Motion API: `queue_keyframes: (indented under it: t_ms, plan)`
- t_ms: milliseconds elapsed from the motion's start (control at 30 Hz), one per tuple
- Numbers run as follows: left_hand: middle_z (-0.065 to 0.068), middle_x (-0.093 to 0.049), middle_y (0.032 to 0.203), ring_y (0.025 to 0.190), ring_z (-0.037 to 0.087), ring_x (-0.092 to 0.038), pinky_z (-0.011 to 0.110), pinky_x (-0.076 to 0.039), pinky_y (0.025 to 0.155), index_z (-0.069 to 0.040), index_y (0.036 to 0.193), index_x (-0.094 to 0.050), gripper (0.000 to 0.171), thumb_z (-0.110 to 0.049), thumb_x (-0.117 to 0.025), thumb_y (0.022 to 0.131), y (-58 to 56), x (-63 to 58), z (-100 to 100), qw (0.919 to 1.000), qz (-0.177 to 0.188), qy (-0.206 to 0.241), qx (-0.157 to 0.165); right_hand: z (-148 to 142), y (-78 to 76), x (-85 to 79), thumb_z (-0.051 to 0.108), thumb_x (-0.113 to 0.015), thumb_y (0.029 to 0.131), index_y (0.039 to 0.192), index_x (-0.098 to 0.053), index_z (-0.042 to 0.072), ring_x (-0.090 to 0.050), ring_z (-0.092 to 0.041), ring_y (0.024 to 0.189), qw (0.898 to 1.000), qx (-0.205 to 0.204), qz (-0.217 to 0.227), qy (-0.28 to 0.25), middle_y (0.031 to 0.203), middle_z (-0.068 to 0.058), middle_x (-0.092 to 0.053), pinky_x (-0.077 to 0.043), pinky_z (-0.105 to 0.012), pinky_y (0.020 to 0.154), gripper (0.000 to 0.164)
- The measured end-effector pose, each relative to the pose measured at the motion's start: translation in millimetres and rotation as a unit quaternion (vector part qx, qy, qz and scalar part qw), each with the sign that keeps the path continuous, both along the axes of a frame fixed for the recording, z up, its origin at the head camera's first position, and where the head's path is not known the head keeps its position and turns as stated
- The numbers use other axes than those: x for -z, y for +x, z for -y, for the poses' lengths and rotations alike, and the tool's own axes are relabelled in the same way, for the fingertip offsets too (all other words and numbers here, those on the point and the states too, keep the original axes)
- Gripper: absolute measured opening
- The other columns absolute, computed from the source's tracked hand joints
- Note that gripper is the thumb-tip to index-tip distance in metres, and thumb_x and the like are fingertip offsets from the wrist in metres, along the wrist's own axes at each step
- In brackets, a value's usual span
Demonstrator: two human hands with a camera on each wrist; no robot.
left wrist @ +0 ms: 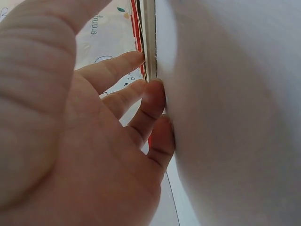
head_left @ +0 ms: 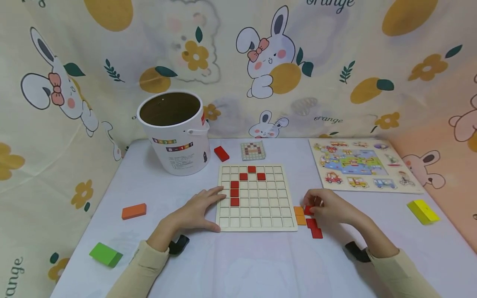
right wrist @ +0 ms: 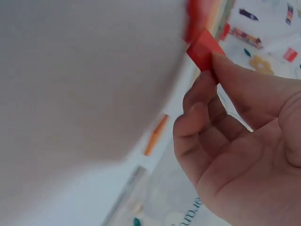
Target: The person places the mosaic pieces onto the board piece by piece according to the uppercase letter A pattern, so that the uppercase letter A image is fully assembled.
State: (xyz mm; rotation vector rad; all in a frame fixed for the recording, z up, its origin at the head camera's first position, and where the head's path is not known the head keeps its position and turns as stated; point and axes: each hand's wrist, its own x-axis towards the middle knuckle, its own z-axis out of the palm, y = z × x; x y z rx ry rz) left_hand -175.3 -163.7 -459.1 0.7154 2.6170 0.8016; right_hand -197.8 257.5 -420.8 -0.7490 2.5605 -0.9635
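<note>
Since the right hand [head_left: 328,205] has a red tile [right wrist: 204,49] pinched between thumb and forefinger, just off the board [head_left: 257,213] on its right side, a clean lift matters: light pinch at one end, straight up, no dragging across the orange tiles [head_left: 299,216] just left of that hand or the loose red tiles [head_left: 316,231] on its near side. Left hand [head_left: 197,209] isn't grasping: fingers spread, tips at the board's left edge, thumb by the near corner. I'd use it as a stop only; a shove could jolt the placed red tiles [head_left: 234,193] between the hands.

Hard to see: in the head view, fingers cover much of the held tile. Right wrist view shows one end; background's blurred. Can't tell if it's clear of the tabletop [head_left: 242,265]. Left wrist gets the board edge-on, no cells. Pattern card [head_left: 253,151] beyond both hands: too small to read surely. Bucket [head_left: 175,151] beyond the left hand: dark inside, contents unknown.
</note>
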Motion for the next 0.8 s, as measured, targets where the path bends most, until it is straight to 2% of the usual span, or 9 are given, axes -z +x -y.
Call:
queue_keyframes:
  t_ms: [133, 300, 467, 600, 800]
  plan:
    - [0.001, -0.020, 0.165, 0.149, 0.034, -0.019, 0.061, -0.022, 0.115, -0.019, 0.151, -0.044, 0.096, -0.048, -0.087, 0.071, 0.0, 0.6, 1.1, 1.0000, 0.000, -0.002, -0.001, 14.9, -22.9, -3.0, -0.009, -0.066, 0.086, 0.095, -0.064, 0.005, -0.053, -0.019, 0.074, 1.000, 0.000, 0.002, -0.018, 0.083, -0.003, -0.058, -0.047, -0.025, 0.062, 0.016]
    - [0.002, -0.021, 0.165, 0.149, 0.033, -0.021, 0.061, -0.022, 0.115, -0.018, 0.151, -0.044, 0.096, -0.048, -0.087, 0.071, -0.2, 0.5, 3.0, 1.0000, -0.001, 0.006, 0.003, 46.5, -53.5, 1.9, -0.007, -0.068, 0.087, 0.097, -0.066, 0.002, -0.054, -0.019, 0.074, 0.999, -0.013, -0.003, -0.034, 0.086, -0.005, -0.060, -0.048, -0.025, 0.063, 0.014]
    - [0.002, -0.022, 0.165, 0.148, 0.034, -0.022, 0.062, -0.023, 0.114, -0.017, 0.151, -0.045, 0.096, -0.048, -0.088, 0.071, 0.3, -1.1, 3.9, 0.9999, -0.005, 0.010, 0.002, 73.6, -76.3, 5.4, -0.008, -0.066, 0.088, 0.098, -0.067, -0.001, -0.053, -0.019, 0.072, 0.998, -0.026, -0.008, -0.048, 0.086, -0.009, -0.061, -0.047, -0.028, 0.064, 0.012]
    - [0.002, -0.021, 0.165, 0.149, 0.034, -0.021, 0.061, -0.022, 0.115, -0.018, 0.151, -0.044, 0.096, -0.048, -0.088, 0.071, 0.0, -0.6, 3.1, 0.9999, 0.000, 0.013, 0.002, 83.8, -82.6, 5.7, -0.010, -0.065, 0.088, 0.096, -0.067, -0.001, -0.052, -0.021, 0.075, 0.999, -0.028, -0.014, -0.031, 0.085, -0.009, -0.061, -0.047, -0.029, 0.067, 0.013]
    - [0.002, -0.021, 0.165, 0.148, 0.034, -0.022, 0.061, -0.024, 0.114, -0.018, 0.151, -0.044, 0.096, -0.047, -0.088, 0.071, -0.2, 0.1, 0.4, 0.9999, 0.000, 0.015, 0.003, 84.0, -78.5, 4.8, -0.009, -0.067, 0.087, 0.099, -0.075, -0.001, -0.058, -0.021, 0.079, 1.000, -0.013, -0.024, 0.000, 0.088, -0.009, -0.064, -0.051, -0.031, 0.070, 0.016]
